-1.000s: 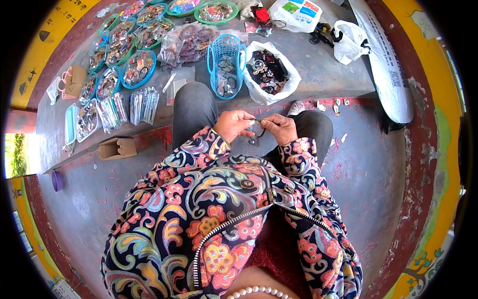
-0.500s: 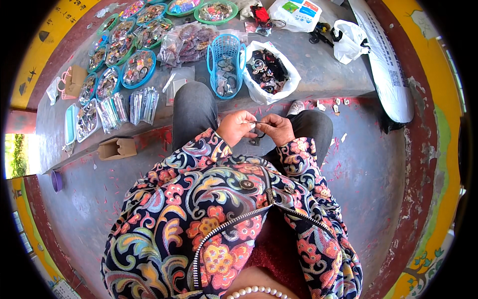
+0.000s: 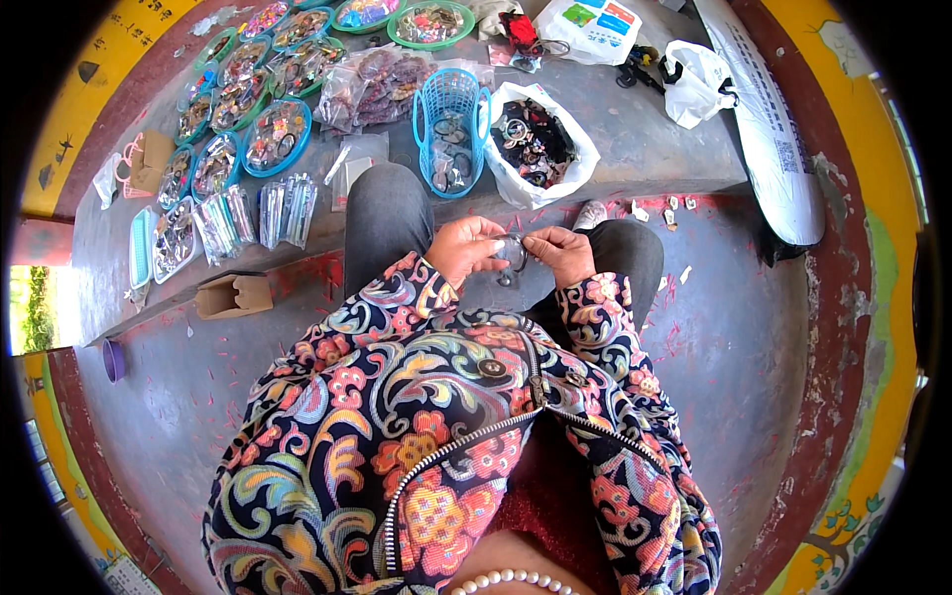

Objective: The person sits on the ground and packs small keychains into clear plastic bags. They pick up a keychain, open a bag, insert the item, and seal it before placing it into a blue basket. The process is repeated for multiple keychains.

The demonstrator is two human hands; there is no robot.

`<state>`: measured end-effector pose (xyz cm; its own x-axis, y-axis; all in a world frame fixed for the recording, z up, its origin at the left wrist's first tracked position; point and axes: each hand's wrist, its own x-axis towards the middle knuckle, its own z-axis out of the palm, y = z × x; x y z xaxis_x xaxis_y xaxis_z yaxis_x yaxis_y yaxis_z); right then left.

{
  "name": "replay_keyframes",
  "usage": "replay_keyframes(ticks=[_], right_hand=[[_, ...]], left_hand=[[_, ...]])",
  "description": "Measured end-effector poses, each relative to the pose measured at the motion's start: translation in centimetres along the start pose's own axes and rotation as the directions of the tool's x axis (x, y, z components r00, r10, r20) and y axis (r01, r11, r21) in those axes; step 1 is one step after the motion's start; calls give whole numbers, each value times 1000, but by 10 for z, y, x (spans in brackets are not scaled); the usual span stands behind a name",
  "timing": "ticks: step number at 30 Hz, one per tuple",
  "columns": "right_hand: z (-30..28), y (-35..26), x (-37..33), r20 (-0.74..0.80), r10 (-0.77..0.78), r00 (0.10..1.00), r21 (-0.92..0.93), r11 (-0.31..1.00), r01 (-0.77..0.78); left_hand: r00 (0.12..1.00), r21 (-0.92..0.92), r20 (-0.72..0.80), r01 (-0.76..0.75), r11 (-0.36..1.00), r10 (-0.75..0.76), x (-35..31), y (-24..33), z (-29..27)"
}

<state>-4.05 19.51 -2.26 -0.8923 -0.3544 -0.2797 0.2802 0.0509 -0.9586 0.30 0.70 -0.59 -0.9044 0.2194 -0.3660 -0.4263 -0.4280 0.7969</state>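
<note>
Between my knees, both hands hold a small clear plastic bag [image 3: 512, 255] with a thin dark loop showing in or against it, perhaps a hair tie. My left hand [image 3: 466, 250] pinches its left side. My right hand [image 3: 560, 255], fingers closed, grips the upper right edge. A small dark piece hangs at the bottom of the bag; its kind is too small to tell. Just beyond my hands stands a tall blue plastic basket [image 3: 420, 134] with several clear-bagged dark loops in it. To its right, an open white plastic bag [image 3: 585, 177] holds a heap of dark hair ties with small ornaments.
On the grey ledge [image 3: 674, 164] are round baskets of trinkets [image 3: 274, 139], a pile of clear bags [image 3: 372, 87], bundles of wrapped pens [image 3: 288, 210] and tied white bags [image 3: 697, 84]. A cardboard box [image 3: 233, 296] sits lower left, near a purple cup [image 3: 113, 361].
My hands have moved slightly apart, the right one shifting right. The clear bag now shows spread between them, where before my fingers met closely over a dark strand.
</note>
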Motion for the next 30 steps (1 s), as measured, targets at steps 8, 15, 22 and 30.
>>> replay_keyframes(ticks=[8, 15, 22, 30], right_hand=[[6, 2, -3, 20, -148, 989, -25, 989, 149], [6, -2, -5, -13, -223, 975, -37, 974, 223], [6, 2, -1, -29, -138, 990, 58, 989, 139], [9, 2, -1, 229, 20, 973, 71, 997, -37]], left_hand=[[993, 44, -97, 67, 997, -62, 3, -1, -2], [992, 4, -90, 88, 996, -88, 2, 6, 3], [993, -55, -65, 92, 994, -96, 1, 6, 3], [994, -198, -104, -57, 979, 37, 9, 3, -4]])
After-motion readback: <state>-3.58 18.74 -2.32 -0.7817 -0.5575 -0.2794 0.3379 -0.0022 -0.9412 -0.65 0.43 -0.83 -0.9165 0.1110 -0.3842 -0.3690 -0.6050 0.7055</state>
